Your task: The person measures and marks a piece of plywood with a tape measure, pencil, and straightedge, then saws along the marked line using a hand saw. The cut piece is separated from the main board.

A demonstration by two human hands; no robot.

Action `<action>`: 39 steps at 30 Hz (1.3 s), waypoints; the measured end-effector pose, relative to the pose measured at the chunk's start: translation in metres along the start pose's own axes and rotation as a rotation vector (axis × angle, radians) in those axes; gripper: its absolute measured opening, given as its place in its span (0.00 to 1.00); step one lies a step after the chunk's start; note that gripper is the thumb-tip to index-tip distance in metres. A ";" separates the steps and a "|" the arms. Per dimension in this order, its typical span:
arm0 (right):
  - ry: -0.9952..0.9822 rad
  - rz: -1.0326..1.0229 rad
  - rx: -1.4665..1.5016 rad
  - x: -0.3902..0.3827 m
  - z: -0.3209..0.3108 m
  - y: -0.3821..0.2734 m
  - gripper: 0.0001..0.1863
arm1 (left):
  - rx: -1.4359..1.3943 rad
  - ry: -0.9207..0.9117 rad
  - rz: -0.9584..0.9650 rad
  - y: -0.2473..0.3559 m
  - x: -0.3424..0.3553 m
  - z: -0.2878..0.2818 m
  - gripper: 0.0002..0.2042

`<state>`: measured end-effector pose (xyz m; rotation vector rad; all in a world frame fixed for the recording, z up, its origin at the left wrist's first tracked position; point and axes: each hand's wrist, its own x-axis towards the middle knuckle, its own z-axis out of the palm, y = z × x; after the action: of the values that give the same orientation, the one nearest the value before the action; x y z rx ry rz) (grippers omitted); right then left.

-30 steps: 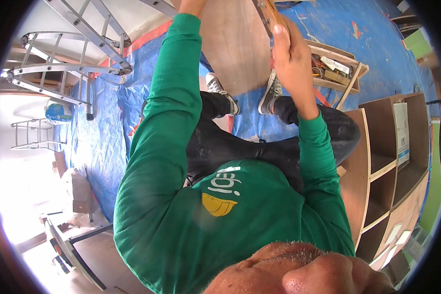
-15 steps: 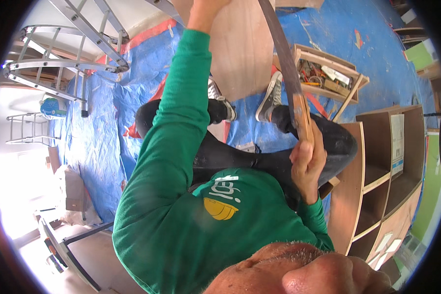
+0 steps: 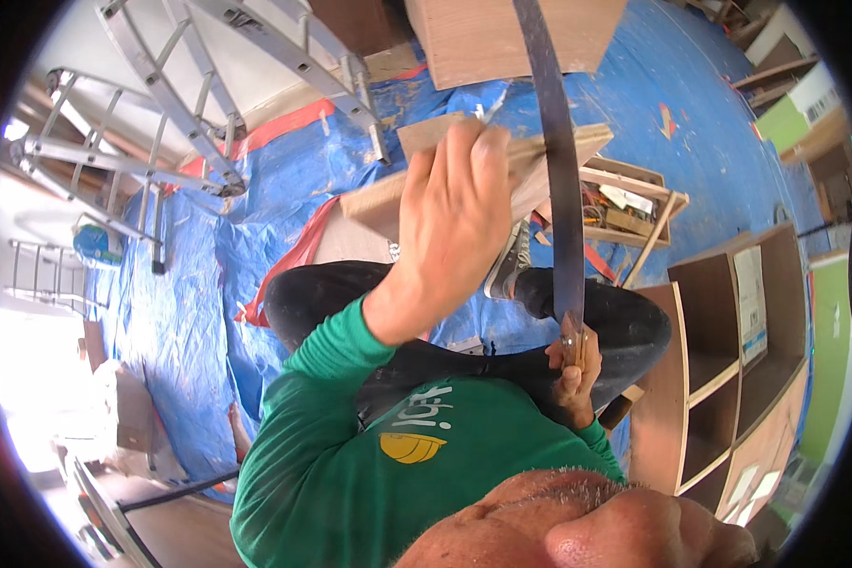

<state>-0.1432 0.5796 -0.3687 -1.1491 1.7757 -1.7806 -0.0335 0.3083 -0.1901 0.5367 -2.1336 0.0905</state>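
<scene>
My left hand (image 3: 456, 213) is in front of me, its fingers bent over the upper edge of a tilted plywood board (image 3: 374, 204). My right hand (image 3: 577, 369) is closed round the wooden handle of a handsaw (image 3: 564, 199), low by my right thigh. Its long dark blade points away from me and passes across the right part of the board; whether it touches the wood, I cannot tell. A slim pale object (image 3: 494, 102) shows just beyond my left fingers, too small to name. My left fingertips are partly hidden.
A wooden toolbox (image 3: 670, 194) with several tools lies ahead right. A brown shelf unit (image 3: 677, 379) stands close on my right. Aluminium ladders (image 3: 317, 71) lean at the far left. Beyond the board is a large plywood box (image 3: 516, 43). Blue sheeting (image 3: 199, 331) covers the floor.
My left arm has come back from its far reach. The board's upper edge is now nearer and slanted. The handsaw and my right hand have come lower and a little closer to me.
</scene>
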 end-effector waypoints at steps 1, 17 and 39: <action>0.005 0.013 -0.017 -0.008 -0.004 0.002 0.54 | -0.030 -0.013 0.006 0.008 -0.004 -0.006 0.29; -0.032 0.129 -0.054 -0.057 -0.037 0.028 0.61 | -0.180 -0.204 0.016 0.072 -0.054 -0.048 0.26; 0.005 0.107 -0.053 -0.060 -0.031 0.041 0.60 | -0.214 -0.235 0.041 0.071 -0.061 -0.048 0.21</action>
<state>-0.1425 0.6394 -0.4209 -1.0500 1.8616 -1.6851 0.0050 0.4059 -0.2013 0.3923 -2.3475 -0.1852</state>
